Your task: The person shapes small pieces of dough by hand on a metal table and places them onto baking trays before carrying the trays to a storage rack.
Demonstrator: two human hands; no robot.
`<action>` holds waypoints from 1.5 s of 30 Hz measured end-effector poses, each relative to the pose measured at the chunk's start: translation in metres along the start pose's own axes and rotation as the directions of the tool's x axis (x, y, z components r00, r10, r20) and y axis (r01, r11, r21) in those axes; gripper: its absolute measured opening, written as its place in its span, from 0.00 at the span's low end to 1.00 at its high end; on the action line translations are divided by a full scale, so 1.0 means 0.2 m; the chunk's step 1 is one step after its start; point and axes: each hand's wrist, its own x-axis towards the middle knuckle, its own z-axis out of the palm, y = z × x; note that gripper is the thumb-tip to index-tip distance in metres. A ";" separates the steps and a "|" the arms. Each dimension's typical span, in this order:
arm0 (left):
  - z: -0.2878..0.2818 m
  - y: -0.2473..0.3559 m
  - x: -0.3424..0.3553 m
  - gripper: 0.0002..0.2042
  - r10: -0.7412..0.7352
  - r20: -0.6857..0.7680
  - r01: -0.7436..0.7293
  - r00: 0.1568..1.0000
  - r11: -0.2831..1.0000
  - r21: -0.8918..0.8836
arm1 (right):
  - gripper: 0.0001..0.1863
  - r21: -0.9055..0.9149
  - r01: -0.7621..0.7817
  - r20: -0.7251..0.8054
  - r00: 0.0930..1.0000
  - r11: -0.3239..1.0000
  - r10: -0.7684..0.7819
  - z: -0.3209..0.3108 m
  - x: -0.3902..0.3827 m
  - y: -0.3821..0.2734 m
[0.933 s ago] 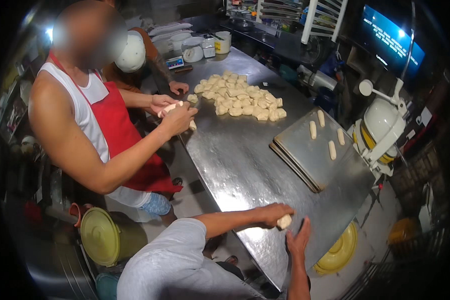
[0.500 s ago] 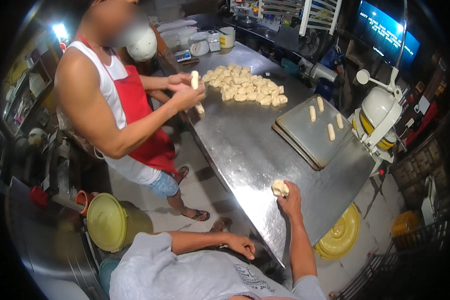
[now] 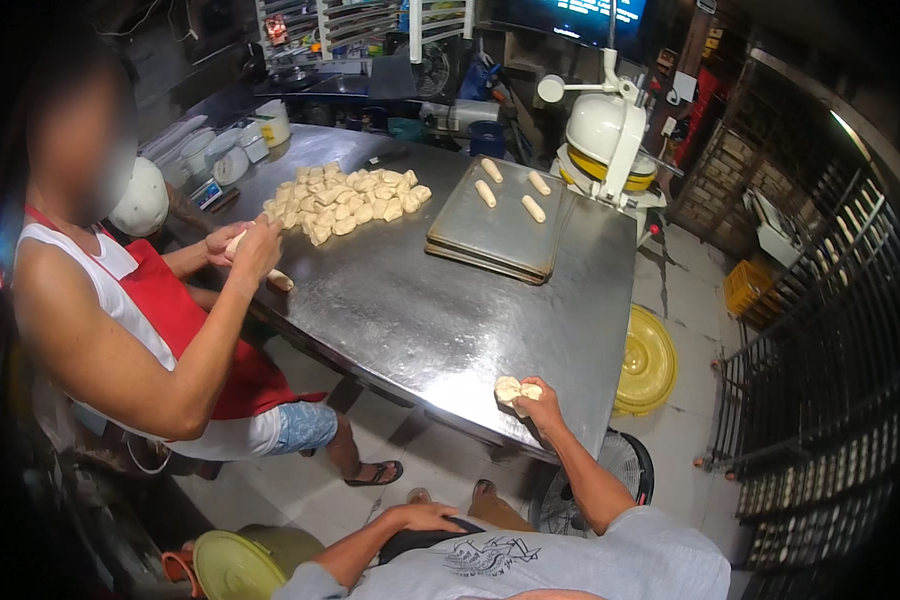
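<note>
My right hand [image 3: 536,400] grips pale dough [image 3: 507,390], apparently in two lumps, at the near edge of the steel table [image 3: 410,300]. My left hand [image 3: 430,517] rests low by my waist, fingers apart and holding no dough. Farther back lies a heap of many dough pieces [image 3: 355,200]. To its right, stacked metal trays [image 3: 495,240] carry several short dough logs [image 3: 533,208].
A co-worker in a red apron [image 3: 160,320] shapes dough at the left, with another person's capped head [image 3: 138,195] behind. A white machine [image 3: 605,135], yellow lid [image 3: 645,355], fan [image 3: 620,475], dark racks [image 3: 810,380] and yellow crate [image 3: 750,290] are rightward; a lidded bin [image 3: 230,570] is below.
My left hand has left the table and dropped to my waist. The dough is now in my right hand, which has moved to the near edge. The camera view has shifted.
</note>
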 end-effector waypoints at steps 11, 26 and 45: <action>0.14 -0.37 -0.68 0.45 0.032 -0.239 -0.167 0.970 0.803 -0.572 | 0.20 -0.295 0.027 0.059 0.998 0.955 -0.010 0.46 0.01 0.09; -0.41 0.44 -0.07 0.40 0.059 -0.822 -0.525 0.567 0.794 -0.305 | 0.21 -0.011 -0.040 0.405 0.913 0.999 0.041 0.14 -0.16 -0.12; -0.89 0.32 0.37 0.30 0.661 -0.690 0.085 0.295 0.701 0.708 | 0.43 -0.921 0.344 0.248 0.881 0.186 -0.403 -0.61 -0.29 -0.01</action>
